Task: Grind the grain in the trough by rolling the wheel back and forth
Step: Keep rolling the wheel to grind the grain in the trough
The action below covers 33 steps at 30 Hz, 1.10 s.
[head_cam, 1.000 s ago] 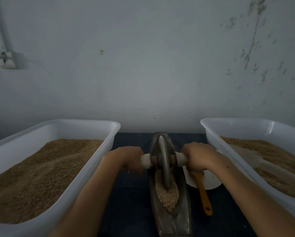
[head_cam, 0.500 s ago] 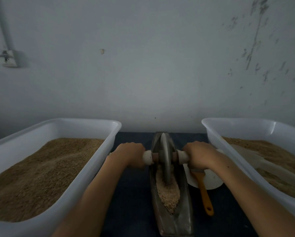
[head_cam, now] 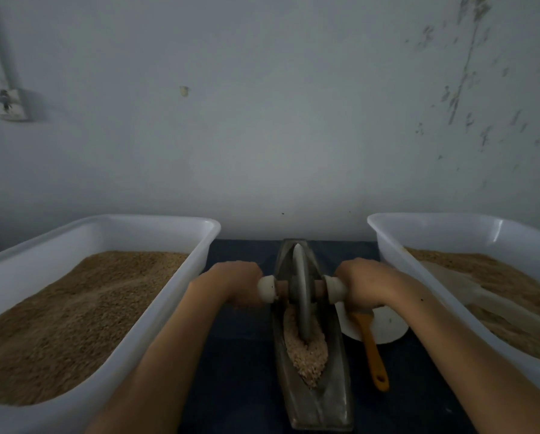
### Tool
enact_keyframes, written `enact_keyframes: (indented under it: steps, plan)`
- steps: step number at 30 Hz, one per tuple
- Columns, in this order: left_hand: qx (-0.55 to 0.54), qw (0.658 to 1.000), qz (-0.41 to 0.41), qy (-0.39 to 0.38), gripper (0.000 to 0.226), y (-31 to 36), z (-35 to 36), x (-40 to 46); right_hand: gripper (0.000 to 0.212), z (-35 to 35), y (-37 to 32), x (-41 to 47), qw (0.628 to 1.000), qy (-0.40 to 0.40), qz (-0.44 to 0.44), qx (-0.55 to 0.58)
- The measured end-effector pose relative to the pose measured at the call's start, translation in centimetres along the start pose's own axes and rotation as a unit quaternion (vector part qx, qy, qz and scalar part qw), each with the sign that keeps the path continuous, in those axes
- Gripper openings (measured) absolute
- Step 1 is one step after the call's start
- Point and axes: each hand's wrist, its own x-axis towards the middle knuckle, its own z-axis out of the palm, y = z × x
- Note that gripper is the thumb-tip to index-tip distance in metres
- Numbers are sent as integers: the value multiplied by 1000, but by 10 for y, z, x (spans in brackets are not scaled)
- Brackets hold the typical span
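So the two big white tubs take up most of the view: the left tub at lower left is heaped with brown grain, and the right tub at lower right holds a browner batch with what looks like a pale scoop lying in it. Guessing one is supply and one is output, parked on either side so it's just a short reach. Between them on the dark tabletop sits the long metal trough, running straight away from the person so the wheel can roll along it. The wheel stands upright toward the far half, and the grain is piled in the trough just nearer than it. Left hand and right hand each have a closed grip around an end of the axle, outside the white collars, which keeps the wheel level. Right of the trough a white dish has an orange-handled brush resting across it, close under the right wrist but not blocking the wheel's path.
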Motion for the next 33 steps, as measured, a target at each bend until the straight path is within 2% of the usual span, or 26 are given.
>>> enact_keyframes:
  steps: [2,4,8,10,13,16,19,21,24,27,33]
  plan:
    - [33,997,-13,69,29,0,4,2,12,2,0,2,995,95,-7,-6]
    - [44,991,-19,124,29,1,7,2,13,6,-1,5,986,168,-5,-19]
    - [60,985,-25,163,28,3,10,1,8,12,-1,12,979,202,-2,-15]
    - [75,983,-21,164,29,4,8,1,11,12,2,12,983,185,-4,-9]
    - [83,988,-20,130,33,5,4,0,18,8,6,9,993,117,-17,1]
    - [64,996,-29,48,35,5,0,-1,22,-1,7,3,999,24,-23,16]
    - [26,999,-26,-31,22,5,-4,-4,22,-6,7,-4,998,-51,-20,45]
    - [-11,997,-20,-75,15,5,-5,-6,25,-7,6,-6,996,-74,-20,50]
    - [-45,994,-18,-100,21,4,-6,-7,24,-5,2,-6,998,-60,-10,33]
    - [-28,997,-25,-67,28,3,-4,-4,14,-2,2,-2,1000,-1,-7,10]
    - [53,990,-41,121,34,1,5,1,11,10,2,11,987,162,1,-6]
